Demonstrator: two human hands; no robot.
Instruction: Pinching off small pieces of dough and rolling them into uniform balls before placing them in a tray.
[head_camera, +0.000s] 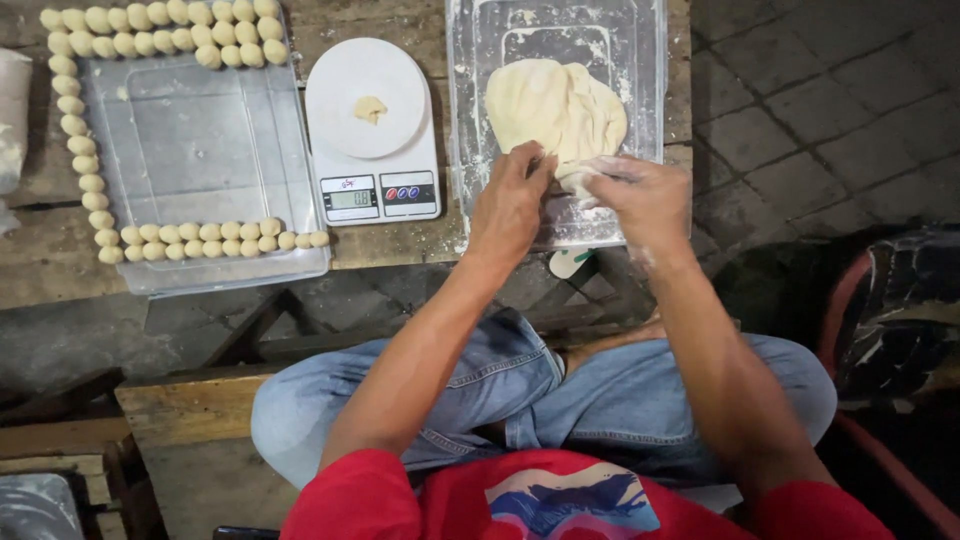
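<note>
in the floured clear tray (640, 60) at the desk's right end, the soft, stretchy dough (555, 105) looked light and best pinched at its near edge, where the left hand (512, 200) and right hand (645, 200) both gripped it.

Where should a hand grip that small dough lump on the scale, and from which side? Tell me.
Pinch the small dough lump across its sides from straight above. It lies alone near the middle of the round white platter of the kitchen scale, low and soft, with bare platter all round, so nothing blocks a top approach. Both the left hand and the right hand are on the large dough mass.
</note>
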